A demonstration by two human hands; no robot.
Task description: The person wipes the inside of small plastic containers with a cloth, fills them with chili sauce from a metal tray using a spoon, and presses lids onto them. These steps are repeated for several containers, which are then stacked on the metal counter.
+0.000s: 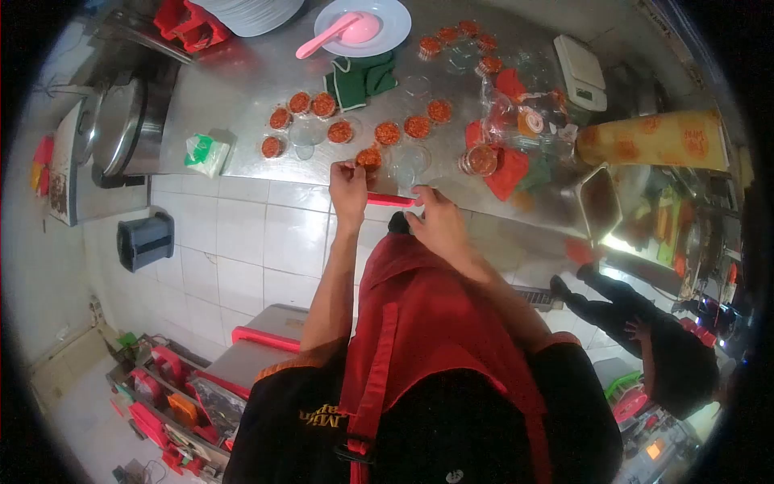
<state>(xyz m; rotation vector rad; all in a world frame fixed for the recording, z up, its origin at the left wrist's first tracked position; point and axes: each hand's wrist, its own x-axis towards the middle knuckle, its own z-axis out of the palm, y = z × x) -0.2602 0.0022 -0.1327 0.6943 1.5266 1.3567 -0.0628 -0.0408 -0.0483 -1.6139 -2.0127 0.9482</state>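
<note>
Small clear cups of red-orange chopped filling stand on the steel table. My left hand is at the front edge with its fingers curled against the side of the nearest filled cup. My right hand is just off the table edge, thumb and index finger apart, with nothing visible in it. Clear, empty-looking lids or cups lie between the hands and the other filled cups. A red strip runs along the edge between my hands.
A white plate holds a pink ladle beside a green cloth. At right are a larger jar, a clear plastic bag, a scale and a yellow roll. Another person stands at far right.
</note>
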